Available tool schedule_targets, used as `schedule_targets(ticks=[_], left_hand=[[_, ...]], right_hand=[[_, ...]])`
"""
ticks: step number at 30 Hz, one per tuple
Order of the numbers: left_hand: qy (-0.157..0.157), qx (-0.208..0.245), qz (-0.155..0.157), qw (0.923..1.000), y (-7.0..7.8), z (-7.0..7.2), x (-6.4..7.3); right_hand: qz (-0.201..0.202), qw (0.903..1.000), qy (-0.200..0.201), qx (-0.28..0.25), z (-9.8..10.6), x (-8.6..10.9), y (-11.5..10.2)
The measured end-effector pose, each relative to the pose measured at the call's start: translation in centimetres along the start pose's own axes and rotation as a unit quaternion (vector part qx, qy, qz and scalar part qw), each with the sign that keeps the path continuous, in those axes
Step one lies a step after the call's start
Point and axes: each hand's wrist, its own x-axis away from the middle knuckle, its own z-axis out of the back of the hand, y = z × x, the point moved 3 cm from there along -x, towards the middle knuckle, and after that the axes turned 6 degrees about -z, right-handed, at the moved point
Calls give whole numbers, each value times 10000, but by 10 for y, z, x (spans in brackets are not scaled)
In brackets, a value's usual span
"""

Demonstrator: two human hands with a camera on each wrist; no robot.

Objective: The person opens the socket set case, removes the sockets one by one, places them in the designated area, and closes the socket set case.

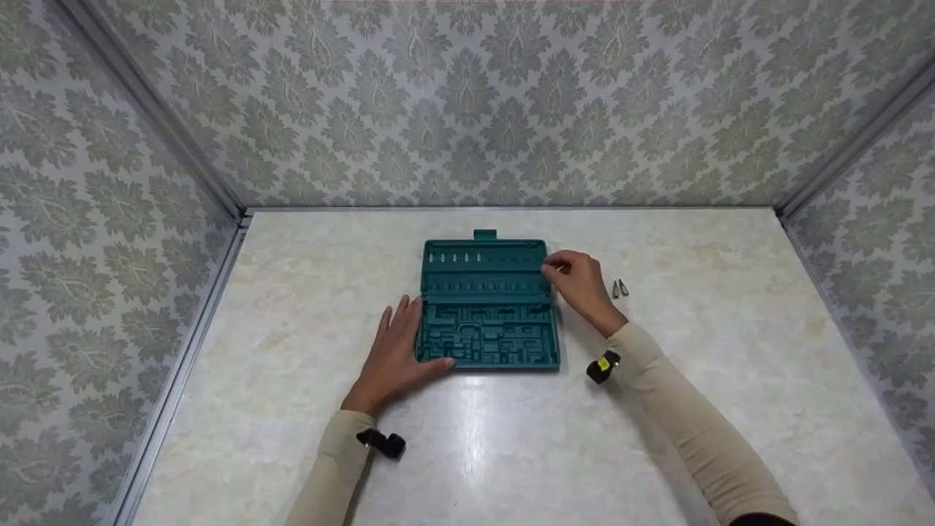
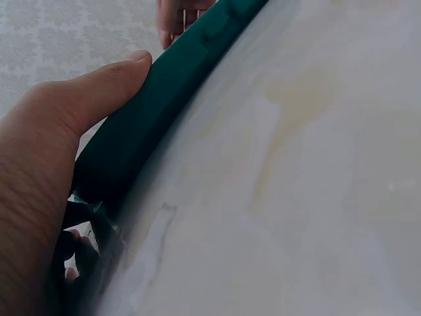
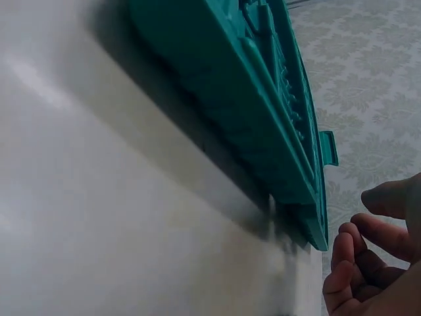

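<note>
An open green plastic tool case (image 1: 488,276) lies on the table, its moulded recesses in the near half. Several small silver pieces (image 1: 454,258) stand in a row in the far half's left part. My left hand (image 1: 394,354) holds the near-left corner, thumb along the front rim and fingers at the left side; the left wrist view has the thumb (image 2: 112,89) on the case wall. At the far half's right edge is my right hand (image 1: 582,283), fingers loosely bent. In the right wrist view its thumb (image 3: 388,199) and forefinger are apart, with nothing visible between them.
Two small metal pieces (image 1: 619,289) lie side by side on the marbled table (image 1: 292,292), right of my right hand. The case's latch (image 1: 485,234) sticks out at the far edge. Patterned walls (image 1: 467,109) enclose the table at the back and sides.
</note>
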Motion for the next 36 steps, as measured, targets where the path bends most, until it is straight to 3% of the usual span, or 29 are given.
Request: schedule_targets(ticks=[13,21,25,27,32,34,36], left_hand=[[-7,64,-79,9999,2,-2,3],[67,123,-80,9999,0,1,2],[38,81,-91,9999,0,0,2],[17,38,-109,9999,1,0,1],[21,-21,-110,9999,2,1,0],[33,-15,-114,9999,2,2,0],[5,-20,-91,10000,2,1,0]], right_hand=[[337,9978,-566,56,-34,-16,-19],[821,9923,-874,303,-56,-31,-37],[1056,9894,-933,340,-67,-39,-38],[1261,9873,-933,256,-75,-50,-25],[1290,9867,-954,244,-84,-58,-29],[1123,9880,-992,364,-83,-52,-44],[1041,9885,-1012,424,-85,-53,-44]])
